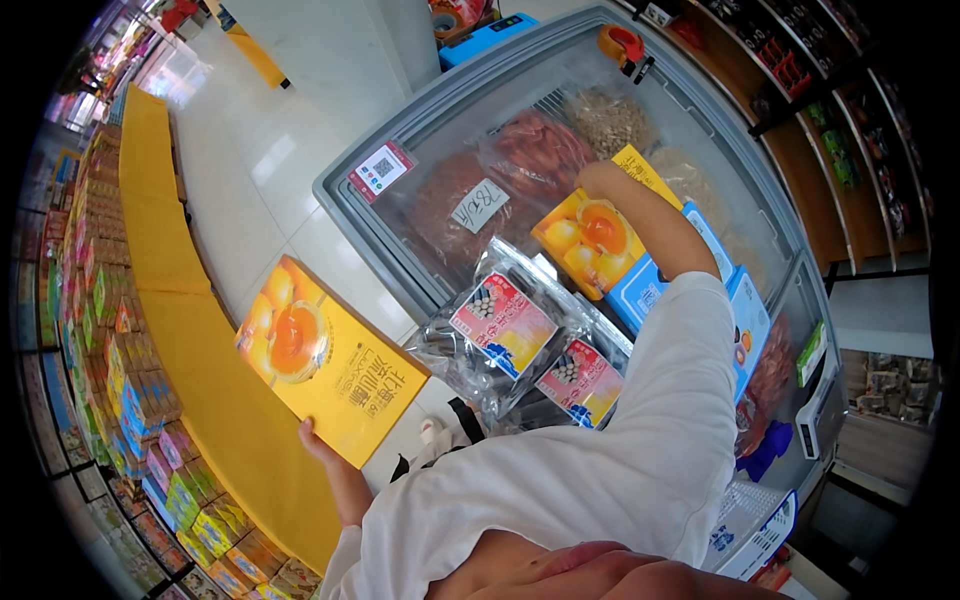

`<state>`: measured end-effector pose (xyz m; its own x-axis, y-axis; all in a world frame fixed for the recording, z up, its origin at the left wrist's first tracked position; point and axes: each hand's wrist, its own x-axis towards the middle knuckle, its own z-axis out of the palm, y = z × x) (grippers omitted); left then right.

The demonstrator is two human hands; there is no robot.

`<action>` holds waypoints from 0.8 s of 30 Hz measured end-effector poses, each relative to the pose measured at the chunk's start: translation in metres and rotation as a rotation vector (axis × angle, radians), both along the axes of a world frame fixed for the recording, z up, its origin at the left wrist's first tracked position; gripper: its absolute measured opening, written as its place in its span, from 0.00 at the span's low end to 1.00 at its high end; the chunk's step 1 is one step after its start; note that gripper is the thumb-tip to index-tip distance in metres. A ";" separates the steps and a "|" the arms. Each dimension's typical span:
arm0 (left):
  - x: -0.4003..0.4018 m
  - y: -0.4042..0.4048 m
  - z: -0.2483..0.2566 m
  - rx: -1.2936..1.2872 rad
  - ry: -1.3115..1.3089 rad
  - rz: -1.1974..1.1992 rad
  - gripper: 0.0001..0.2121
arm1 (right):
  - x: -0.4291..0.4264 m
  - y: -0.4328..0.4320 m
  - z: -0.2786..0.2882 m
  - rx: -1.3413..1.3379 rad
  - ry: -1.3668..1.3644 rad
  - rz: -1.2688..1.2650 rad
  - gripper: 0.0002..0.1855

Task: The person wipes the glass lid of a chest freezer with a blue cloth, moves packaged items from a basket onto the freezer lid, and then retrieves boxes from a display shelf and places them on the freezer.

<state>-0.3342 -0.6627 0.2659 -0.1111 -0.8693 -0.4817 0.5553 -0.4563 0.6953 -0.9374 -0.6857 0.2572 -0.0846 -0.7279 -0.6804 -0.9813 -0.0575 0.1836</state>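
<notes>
My left hand [319, 442] holds a yellow pastry box [334, 360] by its lower edge, over the floor left of a glass-topped chest freezer [375, 247]. My right hand [600, 178] rests at a second yellow box [589, 240] on the freezer; its fingers are partly hidden, so its grip cannot be told. Blue boxes [637, 289] lie beside that box, partly behind my right forearm. Clear plastic packs with pink and yellow labels [506, 322] lie nearest me on the freezer.
Bagged dried foods [536, 150] show at the freezer's glass. A tape roll [621, 45] sits at its far corner. On the left runs a yellow-covered ledge [202, 360] beside stacked packaged goods [142, 390]. A white plastic basket [750, 525] is at lower right, and shelves [802, 135] stand at right.
</notes>
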 end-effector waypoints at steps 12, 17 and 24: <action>-0.125 -0.047 0.043 -0.208 0.329 -0.332 0.28 | 0.251 0.119 0.005 -0.152 -2.468 -0.840 0.49; -0.167 -0.002 0.045 -0.613 0.019 -0.238 0.39 | 0.321 0.113 0.028 -0.612 -2.567 -1.435 0.33; -0.076 -0.021 0.081 -0.162 0.671 -0.507 0.39 | 0.255 0.144 0.000 -0.558 -2.577 -1.423 0.28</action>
<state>-0.4097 -0.6835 0.3471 -0.7223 -0.6899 -0.0490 0.6283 -0.6841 0.3704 -0.6827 -0.5420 0.2574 -0.2392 -0.9434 -0.2296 0.8903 -0.1188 -0.4396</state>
